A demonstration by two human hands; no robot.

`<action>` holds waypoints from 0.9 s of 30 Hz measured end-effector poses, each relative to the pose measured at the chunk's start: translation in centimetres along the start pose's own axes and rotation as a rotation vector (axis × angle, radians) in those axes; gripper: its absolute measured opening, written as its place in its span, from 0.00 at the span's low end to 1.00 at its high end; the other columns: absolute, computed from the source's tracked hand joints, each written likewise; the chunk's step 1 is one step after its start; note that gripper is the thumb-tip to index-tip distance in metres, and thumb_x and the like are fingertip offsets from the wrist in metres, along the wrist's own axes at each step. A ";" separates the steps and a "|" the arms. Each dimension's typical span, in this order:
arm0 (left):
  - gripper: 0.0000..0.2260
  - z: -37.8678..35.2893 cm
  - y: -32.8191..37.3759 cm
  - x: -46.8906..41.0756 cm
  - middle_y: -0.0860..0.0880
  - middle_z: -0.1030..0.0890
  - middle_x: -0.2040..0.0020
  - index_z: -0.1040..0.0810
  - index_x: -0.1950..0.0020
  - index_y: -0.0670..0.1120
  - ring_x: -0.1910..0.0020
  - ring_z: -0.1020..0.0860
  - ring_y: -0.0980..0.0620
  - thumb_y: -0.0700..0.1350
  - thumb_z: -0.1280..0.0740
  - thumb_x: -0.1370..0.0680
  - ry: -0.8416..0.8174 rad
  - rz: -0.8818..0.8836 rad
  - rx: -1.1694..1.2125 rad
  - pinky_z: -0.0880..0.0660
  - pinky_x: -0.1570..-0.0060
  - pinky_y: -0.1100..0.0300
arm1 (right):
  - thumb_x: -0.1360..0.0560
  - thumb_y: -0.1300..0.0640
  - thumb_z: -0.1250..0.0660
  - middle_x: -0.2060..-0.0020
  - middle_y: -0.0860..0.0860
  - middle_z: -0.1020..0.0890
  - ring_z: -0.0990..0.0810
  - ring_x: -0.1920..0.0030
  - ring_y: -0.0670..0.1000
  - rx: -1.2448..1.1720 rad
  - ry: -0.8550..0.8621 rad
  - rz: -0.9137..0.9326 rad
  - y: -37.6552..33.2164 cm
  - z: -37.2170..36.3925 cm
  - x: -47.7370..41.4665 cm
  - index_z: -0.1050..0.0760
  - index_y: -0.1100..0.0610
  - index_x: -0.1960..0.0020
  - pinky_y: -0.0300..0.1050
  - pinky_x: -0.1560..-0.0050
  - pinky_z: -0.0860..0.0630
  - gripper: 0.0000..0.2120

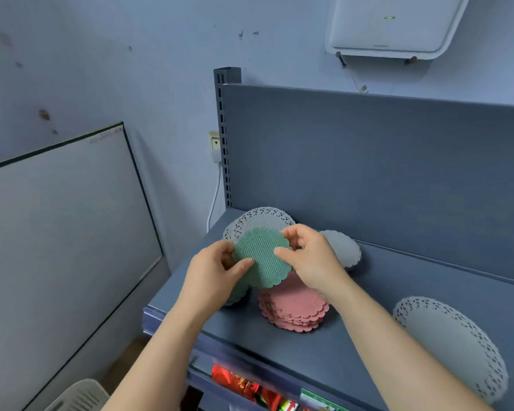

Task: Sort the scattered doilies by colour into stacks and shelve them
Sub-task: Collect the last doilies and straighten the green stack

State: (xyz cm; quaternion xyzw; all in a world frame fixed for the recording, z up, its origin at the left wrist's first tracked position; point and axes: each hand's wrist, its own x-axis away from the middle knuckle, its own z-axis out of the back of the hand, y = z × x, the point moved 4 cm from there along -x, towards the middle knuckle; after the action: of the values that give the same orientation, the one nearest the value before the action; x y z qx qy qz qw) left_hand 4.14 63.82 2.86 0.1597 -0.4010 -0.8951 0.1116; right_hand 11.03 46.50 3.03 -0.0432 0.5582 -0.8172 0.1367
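Both hands hold a green doily (260,256) above the grey shelf (353,345). My left hand (212,274) pinches its left edge, thumb on top. My right hand (307,256) pinches its right edge. More green doilies (237,295) lie partly hidden under my left hand. A stack of pink doilies (294,310) sits just below the held one. A large white lace doily (261,219) lies behind at the back left, a smaller white one (343,247) behind my right hand, and another large white lace doily (454,342) at the right.
The shelf has a tall grey back panel (383,161) and a slotted upright (223,137) at its left end. Coloured packets (244,384) show on the level below. A white board (63,229) leans on the wall at left; a chair back (80,396) is below it.
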 end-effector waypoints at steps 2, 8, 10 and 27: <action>0.11 1.7 -1.5 0.6 0.51 0.23 0.67 0.26 0.56 0.50 0.70 0.28 0.55 0.50 0.26 0.29 0.093 0.051 0.005 0.34 0.71 0.67 | 0.30 0.56 0.28 0.55 0.51 0.19 0.23 0.60 0.49 0.083 -0.036 -0.001 0.0 -2.1 0.0 0.25 0.50 0.50 0.47 0.54 0.23 0.10; 0.13 3.4 -4.4 1.6 0.53 0.24 0.63 0.24 0.52 0.49 0.63 0.25 0.52 0.51 0.26 0.30 0.156 0.113 -0.100 0.28 0.62 0.58 | 0.29 0.54 0.28 0.61 0.47 0.26 0.27 0.60 0.48 0.362 -0.044 0.093 -0.5 -6.1 0.1 0.25 0.52 0.44 0.41 0.56 0.29 0.15; 0.14 2.9 -4.9 1.7 0.52 0.24 0.59 0.24 0.49 0.47 0.60 0.25 0.51 0.52 0.27 0.29 0.149 0.103 -0.157 0.28 0.59 0.57 | 0.28 0.52 0.29 0.55 0.48 0.23 0.25 0.56 0.48 0.478 -0.070 0.124 -0.6 -6.4 0.2 0.25 0.53 0.41 0.43 0.49 0.26 0.17; 0.09 -9.2 8.1 6.4 0.51 0.21 0.52 0.21 0.48 0.49 0.52 0.25 0.52 0.50 0.34 0.24 -0.094 -0.387 -0.067 0.31 0.52 0.60 | 0.24 0.54 0.34 0.42 0.47 0.21 0.24 0.43 0.47 0.600 0.213 -0.032 3.9 9.2 9.5 0.25 0.53 0.37 0.40 0.43 0.30 0.16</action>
State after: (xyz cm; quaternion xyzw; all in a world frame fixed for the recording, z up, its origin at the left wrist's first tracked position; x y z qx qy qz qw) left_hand 2.27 50.18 1.89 0.1878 -0.3377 -0.9192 -0.0760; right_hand 4.68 34.29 2.13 0.0761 0.3025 -0.9474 0.0714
